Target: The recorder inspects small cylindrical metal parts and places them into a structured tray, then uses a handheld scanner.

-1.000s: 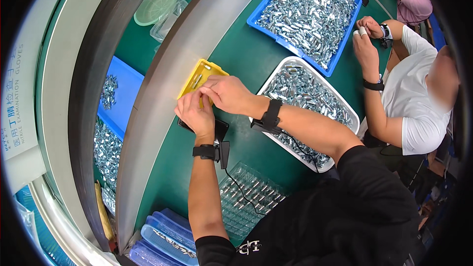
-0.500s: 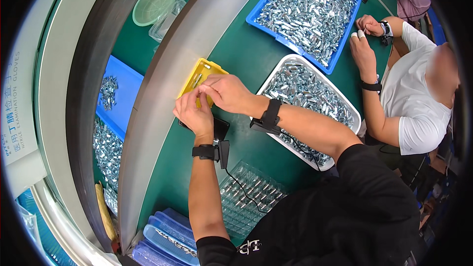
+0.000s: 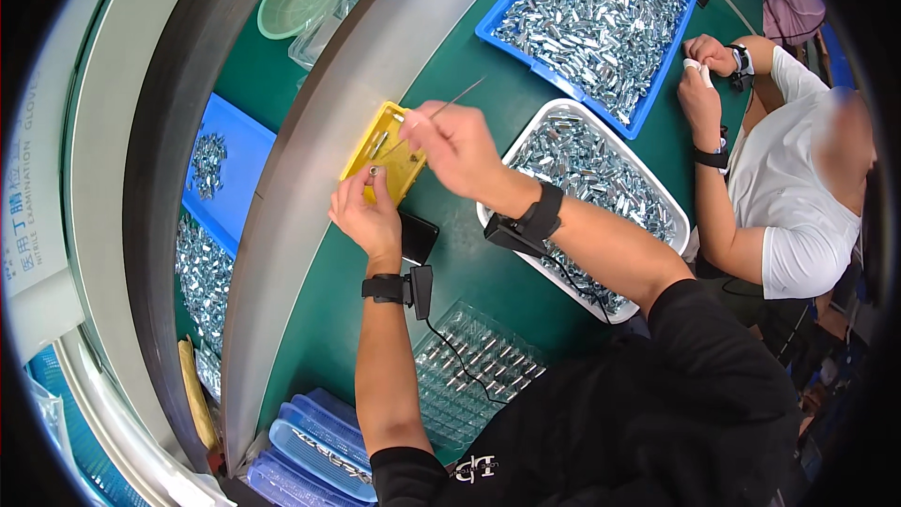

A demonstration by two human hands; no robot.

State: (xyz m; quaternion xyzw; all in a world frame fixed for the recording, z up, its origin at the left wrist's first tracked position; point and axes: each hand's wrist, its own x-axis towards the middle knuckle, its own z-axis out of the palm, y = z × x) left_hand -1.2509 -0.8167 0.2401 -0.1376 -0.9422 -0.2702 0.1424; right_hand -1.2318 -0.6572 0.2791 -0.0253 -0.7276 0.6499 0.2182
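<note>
Small metal piece pinched in the left fingertips, thin rod in the right

The left hand [image 3: 368, 214] holds a small metal piece [image 3: 374, 171] over the near part of a yellow tray [image 3: 404, 169]. Thumb and finger are closed on it, and the piece sits right at their tips, its round end poking up between them.

The right hand [image 3: 460, 145], a little blurred, is up and to the right of the left, the two hands apart. Its thumb and forefinger are together on a thin rod [image 3: 469, 89], which slants from the upper right, past the fingers, down toward the tray. The rod's lower end is too blurred to tell whether it meets the metal piece.

More metal parts [image 3: 378, 144] lie in the yellow tray, just beyond the left fingertips. A dark flat object [image 3: 419, 238] lies on the green table [image 3: 497, 286] just beside the left wrist. To the right of the hands stands a white bin [image 3: 683, 225] full of shiny metal parts, with a blue tray [image 3: 531, 64] of similar parts beyond it. A clear plastic tray [image 3: 460, 319] with metal parts in it lies nearer the body.
</note>
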